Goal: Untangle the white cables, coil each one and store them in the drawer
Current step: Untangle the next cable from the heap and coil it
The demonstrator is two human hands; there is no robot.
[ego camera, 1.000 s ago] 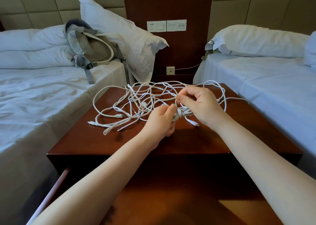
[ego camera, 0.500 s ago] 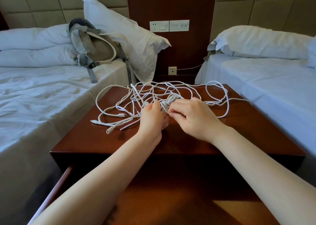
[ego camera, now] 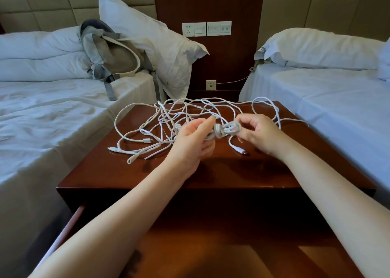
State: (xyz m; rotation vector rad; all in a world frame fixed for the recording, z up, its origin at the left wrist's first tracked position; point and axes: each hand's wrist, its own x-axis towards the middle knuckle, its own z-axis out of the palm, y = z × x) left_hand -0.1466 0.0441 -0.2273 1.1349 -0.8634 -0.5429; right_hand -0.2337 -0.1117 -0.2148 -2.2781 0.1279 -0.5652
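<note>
White cables point(ego camera: 168, 117) lie in a loose tangle across the far half of a glossy dark wooden nightstand point(ego camera: 232, 170), seen from the head camera looking down along two bare forearms. Thin strands loop over one another, and a few free plug ends point(ego camera: 129, 161) rest on the wood at the near left of the heap. Held just above the tabletop is a small wound bundle point(ego camera: 229, 128) of cable, cinched with a few turns at its left end and fanned into short loops at its right. The left hand point(ego camera: 194, 139) has its fingers curled around the strands at the cinched end. The right hand point(ego camera: 256, 133) pinches the looped end between thumb and fingertips. The bundle spans the gap between the two hands and touches both, with one tail and plug point(ego camera: 242, 151) dropping from it to the wood. These cords look light, limp and smooth. They will likely slide easily yet snag where loops cross, so a hold close to a plug end, feeding it back through, seems the safest grip. Hard pulling could tighten knots. Below the tabletop, the open drawer point(ego camera: 211, 248) sits nearest the viewer, with no cable visible in it
</note>
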